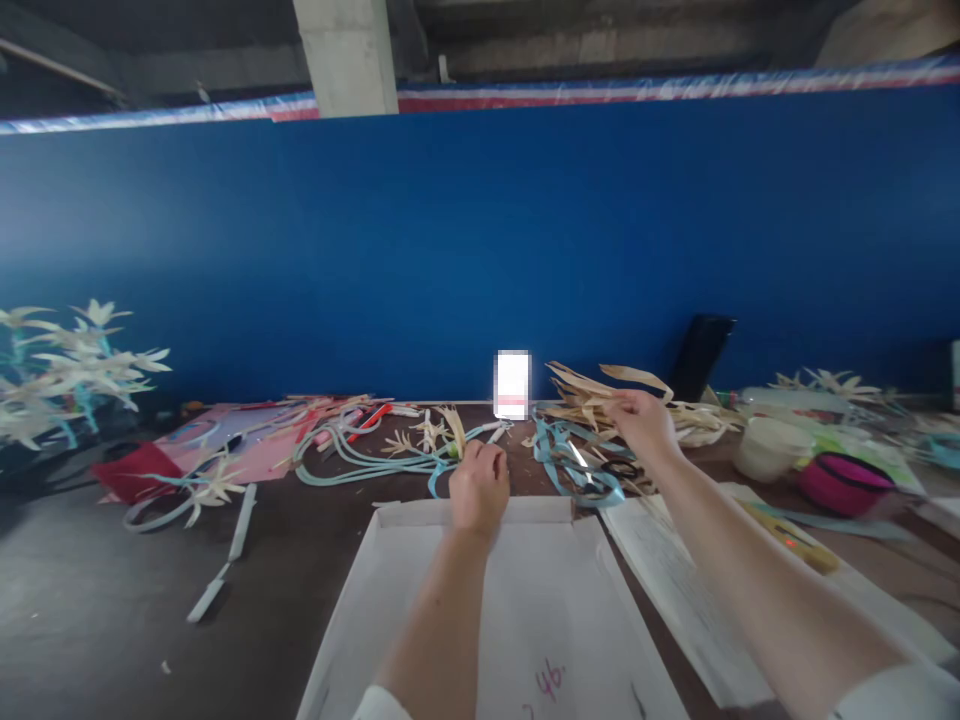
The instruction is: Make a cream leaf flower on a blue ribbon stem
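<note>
My left hand (pixel 480 488) is closed above the far edge of the white box lid (pixel 480 590). A pale dried leaf piece (pixel 453 430) with a green-blue base rises beside its fingers, seemingly pinched in them; the fingertips are partly hidden. Reaching further forward, my right hand (pixel 643 425) pinches at a pile of dry tan husk strips (pixel 581 392) by the wall, its fingertips closed on a strip. Light-blue ribbon (pixel 551 455) lies tangled just below that pile. Bundled pale-blue tubing (pixel 360 468) runs left of my left hand.
White husk flowers (pixel 82 365) stand at far left, and one flower (pixel 212 490) lies near a red piece. A lit screen (pixel 513 385) leans near the blue wall (pixel 480 240). On the right are a black upright object (pixel 701 355), a cup (pixel 772 447), a magenta band (pixel 846 483) and papers (pixel 690 590).
</note>
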{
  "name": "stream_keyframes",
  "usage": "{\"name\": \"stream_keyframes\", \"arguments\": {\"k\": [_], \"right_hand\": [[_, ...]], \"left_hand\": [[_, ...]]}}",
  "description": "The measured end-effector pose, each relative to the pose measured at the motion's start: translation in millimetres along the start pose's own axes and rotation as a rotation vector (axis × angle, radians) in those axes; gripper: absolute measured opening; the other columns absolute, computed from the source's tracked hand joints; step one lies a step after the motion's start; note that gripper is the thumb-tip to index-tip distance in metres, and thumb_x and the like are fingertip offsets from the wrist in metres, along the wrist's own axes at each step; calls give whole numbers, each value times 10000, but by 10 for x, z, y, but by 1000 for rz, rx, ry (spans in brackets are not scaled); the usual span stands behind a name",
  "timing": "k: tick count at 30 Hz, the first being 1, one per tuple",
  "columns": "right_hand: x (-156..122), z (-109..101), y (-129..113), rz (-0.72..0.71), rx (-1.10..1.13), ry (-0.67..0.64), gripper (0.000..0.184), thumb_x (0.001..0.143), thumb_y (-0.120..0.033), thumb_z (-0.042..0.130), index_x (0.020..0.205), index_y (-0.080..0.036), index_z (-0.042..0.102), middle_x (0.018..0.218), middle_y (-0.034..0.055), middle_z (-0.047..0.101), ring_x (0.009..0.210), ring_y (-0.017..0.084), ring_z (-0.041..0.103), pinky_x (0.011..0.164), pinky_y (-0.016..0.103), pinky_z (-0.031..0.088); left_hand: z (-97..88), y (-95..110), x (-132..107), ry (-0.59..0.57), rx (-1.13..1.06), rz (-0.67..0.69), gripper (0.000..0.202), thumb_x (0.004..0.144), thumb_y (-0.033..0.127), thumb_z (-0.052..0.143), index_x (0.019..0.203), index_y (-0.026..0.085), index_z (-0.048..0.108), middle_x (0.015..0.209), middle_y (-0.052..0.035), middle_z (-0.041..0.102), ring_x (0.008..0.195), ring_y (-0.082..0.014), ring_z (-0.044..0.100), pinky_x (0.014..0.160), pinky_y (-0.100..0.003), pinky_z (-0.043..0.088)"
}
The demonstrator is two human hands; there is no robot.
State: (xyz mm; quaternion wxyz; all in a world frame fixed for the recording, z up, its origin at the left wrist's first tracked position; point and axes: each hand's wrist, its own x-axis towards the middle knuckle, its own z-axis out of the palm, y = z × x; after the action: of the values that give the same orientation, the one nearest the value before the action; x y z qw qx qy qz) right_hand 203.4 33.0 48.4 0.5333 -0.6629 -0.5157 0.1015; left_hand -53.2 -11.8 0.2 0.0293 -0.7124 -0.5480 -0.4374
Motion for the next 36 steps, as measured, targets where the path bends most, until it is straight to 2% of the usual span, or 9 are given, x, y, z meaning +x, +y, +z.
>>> {"name": "stream_keyframes", "arguments": {"k": [2,6,11,15,19,21,24,32,36], "right_hand": [[-65,52,-114,-31,-30,-74,387,696,-325,614,1041,-151,611,664,20,672,569,156,604,546,262,441],[-193,245,-290,-95,34,-241,396,731,-321,577,1094,-163,577,693,10,672,553,141,597,553,256,445],[-349,582,-418,-206,71,-361,329,744,-260,549,1063,-188,580,708,-2,669,618,134,615,600,238,458],[-425,921,-509,-161,109,-500,332,745,-174,520,1071,-190,580,790,14,686,694,132,638,625,220,473],[-425,1289,-640,4,123,-630,346,751,-129,486,1074,-165,604,918,58,696,692,137,652,595,215,485],[-413,1447,-723,28,110,-690,318,740,-143,512,1032,-161,637,885,57,702,635,138,649,553,214,482],[-404,1635,-830,39,76,-797,260,670,-122,584,897,-180,695,754,20,704,591,136,635,514,197,465],[-404,1828,-819,39,31,-935,132,647,-135,598,682,-170,720,595,12,664,500,122,574,438,192,407],[-404,1819,-774,37,45,-924,149,680,-180,590,728,-160,729,543,7,638,473,114,549,445,195,405]], "left_hand": [[-10,55,-26,-66,-32,65,187,863,241,424,834,200,605,873,-43,580,790,-136,556,677,-223,407],[-33,183,-88,-297,-89,255,166,848,288,460,800,213,600,831,-19,600,748,-127,561,645,-222,401],[-31,221,-105,-356,-81,264,172,854,293,445,835,225,602,883,-11,623,784,-142,576,653,-239,409],[-2,195,-92,-313,-72,222,149,838,274,466,829,224,606,858,-19,620,768,-146,575,651,-246,416],[-26,190,-71,-100,-64,115,178,860,226,420,813,203,590,824,-43,604,755,-143,564,649,-243,414],[-55,193,-57,-1,-50,65,199,873,233,404,796,199,585,804,-52,596,741,-143,558,645,-242,408],[-87,191,-35,65,-37,34,210,880,251,403,771,200,575,785,-52,588,722,-141,553,638,-244,399],[-66,157,-14,61,-13,18,205,877,225,397,740,200,548,778,-39,578,700,-135,544,598,-252,376],[-52,161,-21,42,-26,44,192,870,206,409,757,204,565,781,-43,587,710,-136,548,601,-252,379]]}}
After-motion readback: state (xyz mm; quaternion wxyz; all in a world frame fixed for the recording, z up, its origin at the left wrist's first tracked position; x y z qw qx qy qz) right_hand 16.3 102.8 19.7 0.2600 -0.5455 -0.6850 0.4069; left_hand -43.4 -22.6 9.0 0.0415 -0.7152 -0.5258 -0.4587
